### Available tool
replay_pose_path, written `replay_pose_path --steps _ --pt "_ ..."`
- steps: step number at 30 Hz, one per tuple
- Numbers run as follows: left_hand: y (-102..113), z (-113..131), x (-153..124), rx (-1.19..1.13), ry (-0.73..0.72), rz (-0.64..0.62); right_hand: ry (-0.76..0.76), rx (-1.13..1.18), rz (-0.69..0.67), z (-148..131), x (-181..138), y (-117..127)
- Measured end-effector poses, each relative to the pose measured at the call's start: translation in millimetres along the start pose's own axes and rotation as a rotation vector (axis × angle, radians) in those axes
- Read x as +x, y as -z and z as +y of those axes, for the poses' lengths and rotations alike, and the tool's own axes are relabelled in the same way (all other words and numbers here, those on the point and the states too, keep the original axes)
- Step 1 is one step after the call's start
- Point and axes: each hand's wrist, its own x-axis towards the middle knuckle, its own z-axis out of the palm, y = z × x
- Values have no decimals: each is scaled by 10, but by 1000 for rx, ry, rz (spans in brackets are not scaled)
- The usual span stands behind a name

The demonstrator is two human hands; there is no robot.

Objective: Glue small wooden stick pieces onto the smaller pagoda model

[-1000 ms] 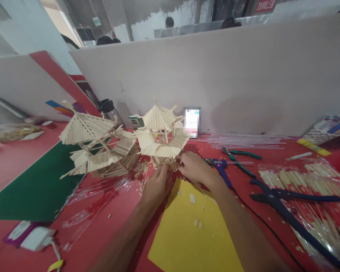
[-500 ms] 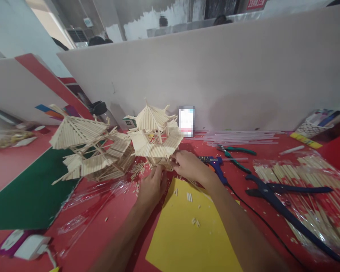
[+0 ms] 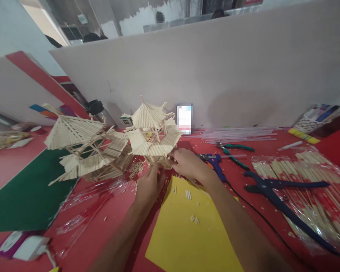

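A two-tiered pavilion model (image 3: 154, 147) built of thin wooden sticks stands upright in the middle, in front of the grey partition. At the front of its base, my left hand (image 3: 150, 183) grips the lower edge with bent fingers. My right hand (image 3: 188, 162) closes on the right side of the same base, its fingertips partly hidden under the lower roof. Whether a small stick is also between the fingers I cannot tell. A larger stick pavilion (image 3: 85, 151) stands close by on the left. Below my hands lies a yellow sheet (image 3: 184, 238) with several short cut sticks (image 3: 188, 194).
Right of my hand lie a blue glue gun (image 3: 215, 164), green-handled pliers (image 3: 235, 156) and large dark cutters (image 3: 286, 200). Bagged sticks (image 3: 308, 177) fill the far right. A lit phone (image 3: 184, 120) leans on the partition (image 3: 229, 68). A white charger (image 3: 31, 247) sits front left.
The whole view has shifted slightly, so things appear a little further left and higher. Both hands keep their places at the small pavilion's base.
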Motion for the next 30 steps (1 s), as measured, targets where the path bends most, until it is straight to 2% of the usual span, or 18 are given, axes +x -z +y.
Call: replay_pose_path --steps 18,25,30 --pt "6 21 11 18 -56 23 0 1 -12 15 7 -18" --pt "-9 4 -4 -14 -27 -10 -16 8 -18 -9 4 -3" --pt "13 1 -16 11 -82 -3 4 17 -11 11 2 -7"
